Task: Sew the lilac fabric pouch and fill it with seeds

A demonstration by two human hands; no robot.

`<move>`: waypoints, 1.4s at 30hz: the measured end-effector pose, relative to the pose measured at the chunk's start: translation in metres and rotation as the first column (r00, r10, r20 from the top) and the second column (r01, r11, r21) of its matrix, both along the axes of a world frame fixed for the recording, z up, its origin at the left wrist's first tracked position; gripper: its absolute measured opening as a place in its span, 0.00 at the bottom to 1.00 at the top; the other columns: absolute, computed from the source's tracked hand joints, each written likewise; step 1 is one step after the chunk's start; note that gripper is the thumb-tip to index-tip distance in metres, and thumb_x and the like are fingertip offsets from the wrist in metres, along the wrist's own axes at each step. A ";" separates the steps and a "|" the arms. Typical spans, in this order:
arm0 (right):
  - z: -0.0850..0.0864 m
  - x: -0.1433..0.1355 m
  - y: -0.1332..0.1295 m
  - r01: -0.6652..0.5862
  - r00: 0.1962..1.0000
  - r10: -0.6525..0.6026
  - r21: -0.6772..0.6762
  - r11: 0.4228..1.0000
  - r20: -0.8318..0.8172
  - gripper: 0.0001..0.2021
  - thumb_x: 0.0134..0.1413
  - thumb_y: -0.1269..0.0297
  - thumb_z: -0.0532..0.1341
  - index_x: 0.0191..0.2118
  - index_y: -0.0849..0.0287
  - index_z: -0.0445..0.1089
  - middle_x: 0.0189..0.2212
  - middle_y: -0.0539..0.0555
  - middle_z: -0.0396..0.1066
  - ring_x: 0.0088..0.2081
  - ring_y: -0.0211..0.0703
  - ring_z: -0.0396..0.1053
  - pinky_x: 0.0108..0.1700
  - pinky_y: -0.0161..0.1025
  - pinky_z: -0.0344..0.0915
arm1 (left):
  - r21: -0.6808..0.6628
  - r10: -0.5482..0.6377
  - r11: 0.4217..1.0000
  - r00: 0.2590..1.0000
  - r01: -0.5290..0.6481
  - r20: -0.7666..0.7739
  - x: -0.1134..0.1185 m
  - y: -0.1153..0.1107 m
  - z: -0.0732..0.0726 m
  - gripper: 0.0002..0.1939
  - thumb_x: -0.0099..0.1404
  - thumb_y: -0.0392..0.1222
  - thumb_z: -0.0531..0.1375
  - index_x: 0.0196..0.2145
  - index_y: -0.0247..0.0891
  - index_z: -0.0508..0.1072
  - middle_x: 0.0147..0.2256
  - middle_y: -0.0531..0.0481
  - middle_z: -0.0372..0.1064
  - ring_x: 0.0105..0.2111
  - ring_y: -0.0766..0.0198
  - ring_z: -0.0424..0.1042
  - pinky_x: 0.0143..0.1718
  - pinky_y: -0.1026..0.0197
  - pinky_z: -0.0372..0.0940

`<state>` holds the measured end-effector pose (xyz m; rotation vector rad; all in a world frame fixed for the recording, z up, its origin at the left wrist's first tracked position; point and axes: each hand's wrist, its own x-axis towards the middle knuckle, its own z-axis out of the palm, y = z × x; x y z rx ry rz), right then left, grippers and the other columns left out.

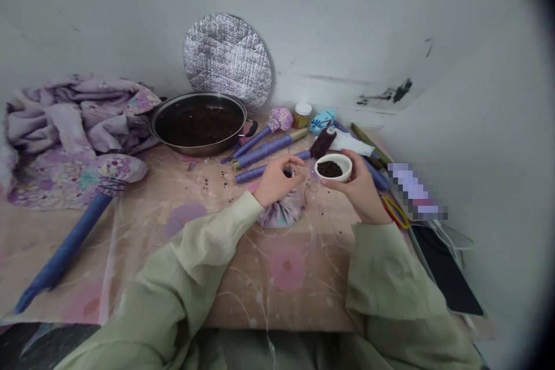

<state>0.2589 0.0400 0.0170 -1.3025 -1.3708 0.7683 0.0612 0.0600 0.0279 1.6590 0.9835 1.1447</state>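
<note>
My right hand (pixel 362 191) grips a small white bowl (pixel 346 172) between thumb and fingers. Dark dried bits that look like loose leaves (pixel 329 169) fill much of it. Left of the bowl, my left hand (pixel 277 178) curls its fingers in a ring around the top of a small lilac cloth pouch (pixel 281 212). Something dark shows inside that ring, and I cannot make out what it is. The pouch's lower part rests on the table, its fabric gathered in folds.
A wide pan (pixel 199 150) of dark material stands at the back, with a silver foil disc (pixel 228 60) behind it. Blue-wrapped sticks (pixel 264 152), a thread spool (pixel 323 143) and a jar (pixel 302 115) lie nearby. Lilac fabric (pixel 56 127) and a cloth-headed stick (pixel 73 243) are left; a phone (pixel 446 269) right.
</note>
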 end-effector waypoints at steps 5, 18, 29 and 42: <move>-0.043 0.015 0.012 0.082 0.994 -0.087 -0.069 0.994 -0.066 0.40 0.26 0.62 0.74 0.52 0.56 0.60 0.49 0.55 0.65 0.49 0.47 0.65 0.55 0.49 0.61 | 0.027 -0.002 1.000 1.000 0.002 0.019 0.001 -0.004 0.000 0.11 0.52 0.32 0.63 0.35 0.32 0.69 0.22 0.57 0.63 0.25 0.70 0.65 0.35 0.65 0.60; -0.086 0.031 0.021 0.148 0.988 -0.149 -0.067 0.987 -0.024 0.41 0.26 0.57 0.73 0.50 0.58 0.58 0.49 0.58 0.63 0.48 0.47 0.66 0.53 0.49 0.62 | 0.095 -0.017 0.995 0.999 0.014 0.031 -0.004 -0.011 -0.012 0.25 0.50 0.38 0.66 0.45 0.34 0.64 0.29 0.54 0.66 0.29 0.68 0.67 0.37 0.64 0.62; -0.069 0.034 0.011 0.186 0.972 -0.172 -0.076 0.980 0.163 0.49 0.26 0.54 0.72 0.58 0.62 0.54 0.56 0.67 0.56 0.57 0.60 0.57 0.60 0.57 0.51 | 0.025 -0.019 0.999 0.983 0.024 -0.183 -0.018 -0.012 -0.032 0.14 0.51 0.43 0.66 0.33 0.34 0.69 0.27 0.53 0.69 0.28 0.66 0.67 0.33 0.63 0.62; -0.010 -0.072 -0.029 -0.301 0.902 0.244 0.115 0.947 0.356 0.25 0.45 0.53 0.66 0.49 0.56 0.66 0.45 0.56 0.67 0.49 0.49 0.64 0.54 0.48 0.59 | 0.104 -0.005 0.995 0.998 0.011 -0.056 -0.024 -0.014 -0.046 0.16 0.51 0.49 0.65 0.30 0.35 0.67 0.27 0.53 0.68 0.27 0.66 0.66 0.32 0.63 0.63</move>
